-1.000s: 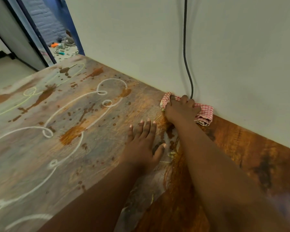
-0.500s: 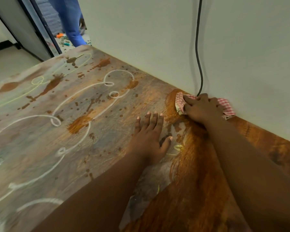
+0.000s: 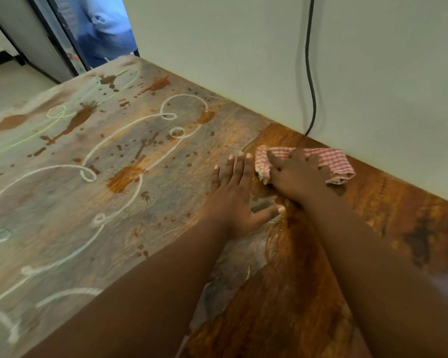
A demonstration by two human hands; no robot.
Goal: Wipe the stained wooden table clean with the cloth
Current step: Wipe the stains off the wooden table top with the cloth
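The wooden table (image 3: 93, 218) is greyish on the left, with white chalk swirls, thin yellow lines and brown splatter stains (image 3: 123, 178). Its right part is darker, glossy orange-brown wood. My right hand (image 3: 294, 175) presses a crumpled red-and-white checked cloth (image 3: 332, 161) onto the table close to the wall. Cloth ends show on both sides of that hand. Just left of it, my left hand (image 3: 234, 200) lies flat on the table, fingers spread, holding nothing.
A pale wall (image 3: 269, 60) borders the table's far edge. A black cable (image 3: 311, 73) hangs down it and reaches the table just behind the cloth. A person in blue clothing (image 3: 104, 29) stands in the doorway at top left, beyond the table's far corner.
My right hand has slid the cloth a little away from the wall, closer to my left hand. The person in blue has come nearer in the doorway. The view has shifted.
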